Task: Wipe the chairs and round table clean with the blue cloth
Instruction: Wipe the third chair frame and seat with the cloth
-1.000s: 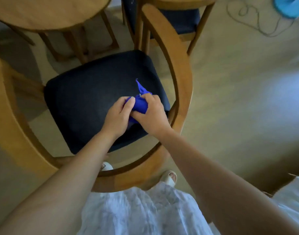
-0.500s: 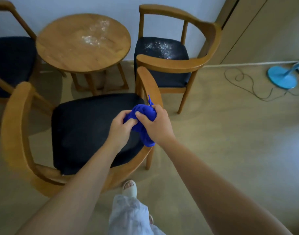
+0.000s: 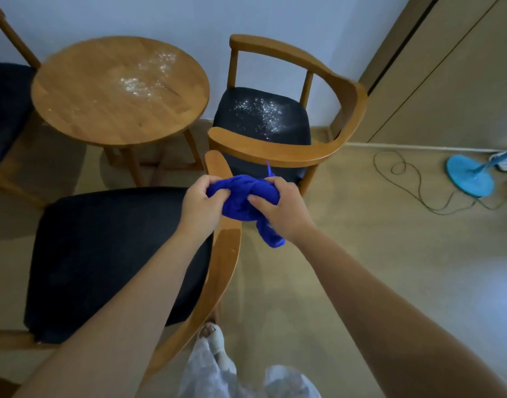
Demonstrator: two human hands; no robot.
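Blue cloth [image 3: 242, 198] bunched in air above near chair's armrest [image 3: 225, 254], gripped both ends. Left hand [image 3: 199, 208] fingers curled round cloth; right hand [image 3: 278, 209] likewise, thumb pinching. White specks on round table [image 3: 120, 90] and far chair seat [image 3: 260, 113].

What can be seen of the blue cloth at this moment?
The blue cloth is a vivid royal blue, soft-looking fabric bunched into a crumpled wad. It is held up between both hands: the left hand grips its left end and the right hand grips its right side. A thin corner sticks up above the right hand, and a twisted tail hangs down below it. The cloth sits over the front end of the near chair's armrest; whether it touches the wood cannot be told.
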